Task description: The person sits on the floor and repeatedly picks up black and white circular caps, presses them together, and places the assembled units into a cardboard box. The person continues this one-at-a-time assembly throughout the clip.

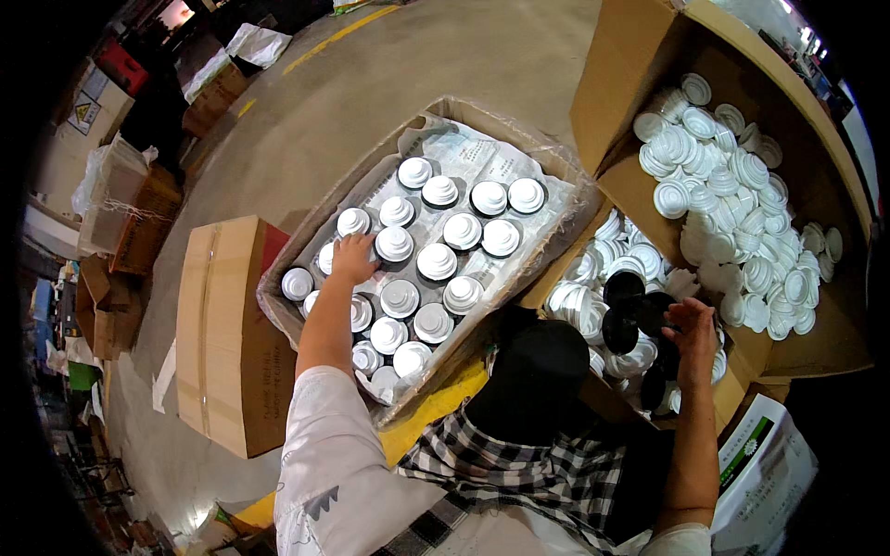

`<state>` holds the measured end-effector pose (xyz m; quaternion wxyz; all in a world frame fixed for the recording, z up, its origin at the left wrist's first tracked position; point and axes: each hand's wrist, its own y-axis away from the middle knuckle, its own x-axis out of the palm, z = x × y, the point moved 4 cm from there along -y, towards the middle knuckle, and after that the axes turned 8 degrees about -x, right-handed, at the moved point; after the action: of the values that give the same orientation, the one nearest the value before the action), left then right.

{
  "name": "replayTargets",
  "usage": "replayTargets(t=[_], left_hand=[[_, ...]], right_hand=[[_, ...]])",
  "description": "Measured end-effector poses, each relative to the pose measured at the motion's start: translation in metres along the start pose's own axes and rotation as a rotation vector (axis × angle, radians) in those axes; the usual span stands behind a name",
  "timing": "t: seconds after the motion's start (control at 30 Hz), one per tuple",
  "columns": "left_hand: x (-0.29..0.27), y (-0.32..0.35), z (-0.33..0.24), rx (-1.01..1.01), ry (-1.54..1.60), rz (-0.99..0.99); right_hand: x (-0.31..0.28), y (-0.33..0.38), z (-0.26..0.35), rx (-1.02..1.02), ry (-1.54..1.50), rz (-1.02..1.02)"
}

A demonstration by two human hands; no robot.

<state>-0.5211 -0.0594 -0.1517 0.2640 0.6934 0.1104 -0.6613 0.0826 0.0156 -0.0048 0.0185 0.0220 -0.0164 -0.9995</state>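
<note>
Low in the frame our two forearms rise from white sleeves over a black-and-white checked cloth (519,463). Our right hand (693,335), right of centre, has its fingers curled about a cluster of black round plastic caps (630,306), gripping at least one; the caps sit above the middle cardboard box (547,278), which is heaped with loose white ribbed plastic lids (593,278). Our left hand (352,258), left of centre, rests with spread, open fingers on the top of one white-capped round container (326,258), touching it and not clasping it.

We judge these caps and lids light, stiff and smooth, a little slippery, easy to take by the rim between thumb and fingertips; the thin lids could crack if squeezed hard.

The plastic-lined cardboard tray (278,306) at centre holds the white-capped containers upright in slanting rows, with printed sheets beneath. Further up, at the upper right, a large open cardboard box (640,56) carries a loose pile of more white lids (723,176). To the left a closed brown carton (227,334) stands on the grey concrete floor (445,56)
</note>
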Motion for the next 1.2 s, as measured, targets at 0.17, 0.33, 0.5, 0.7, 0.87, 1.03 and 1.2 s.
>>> replayTargets(t=[0.17, 0.33, 0.5, 0.7, 0.87, 1.03, 1.2], left_hand=[[-0.009, 0.012, 0.009, -0.092, -0.015, -0.041], [-0.014, 0.013, 0.031, -0.207, 0.025, 0.043], [-0.022, 0.026, 0.042, -0.168, -0.065, 0.144], [-0.022, 0.045, 0.058, -0.076, -0.208, 0.199], [-0.018, 0.023, 0.028, -0.140, -0.364, 0.197], [0.003, -0.002, -0.048, 0.064, 0.233, -0.088], [0.025, 0.000, -0.038, 0.030, 0.148, 0.029]], right_hand=[[0.001, -0.001, -0.004, -0.021, 0.032, 0.038], [-0.002, -0.002, -0.004, -0.049, 0.053, 0.064], [-0.005, -0.001, -0.002, -0.064, 0.073, 0.066], [-0.006, -0.003, -0.003, -0.079, 0.088, 0.098], [-0.004, -0.001, -0.004, -0.099, 0.139, 0.113], [0.004, -0.001, -0.004, -0.121, 0.137, 0.139], [-0.004, -0.002, 0.001, -0.151, 0.143, 0.108]])
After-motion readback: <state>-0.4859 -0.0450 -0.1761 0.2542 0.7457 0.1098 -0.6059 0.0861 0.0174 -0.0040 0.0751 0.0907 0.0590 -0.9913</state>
